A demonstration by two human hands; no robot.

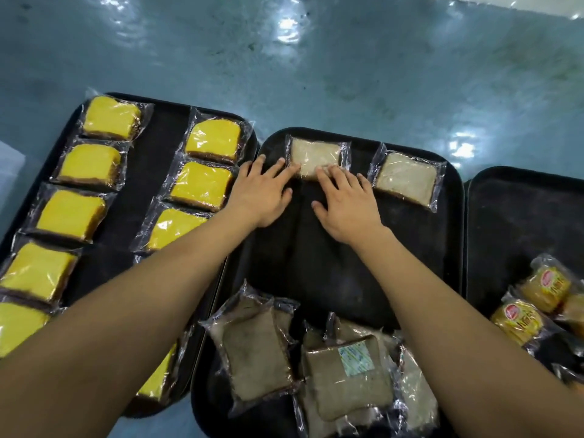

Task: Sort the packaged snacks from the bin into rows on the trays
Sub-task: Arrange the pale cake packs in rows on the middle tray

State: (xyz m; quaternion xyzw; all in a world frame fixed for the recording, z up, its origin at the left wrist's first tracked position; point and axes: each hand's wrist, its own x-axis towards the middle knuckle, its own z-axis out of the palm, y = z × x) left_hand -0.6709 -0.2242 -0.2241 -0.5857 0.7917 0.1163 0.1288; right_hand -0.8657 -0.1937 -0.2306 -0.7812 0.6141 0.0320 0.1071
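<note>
Pale brown cake in a clear wrapper (316,157) lies at the far end of the middle black tray (436,248), just beyond both hands. The left hand (264,192) and right hand (346,205) lie flat with straight fingers, fingertips touching the packet's near edge. A second pale packet (406,178) sits just right.

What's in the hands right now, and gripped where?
Nothing is gripped. The left hand and right hand lie flat, straight fingertips touching the near edge of the pale snack packet at the middle tray's far end.
</note>
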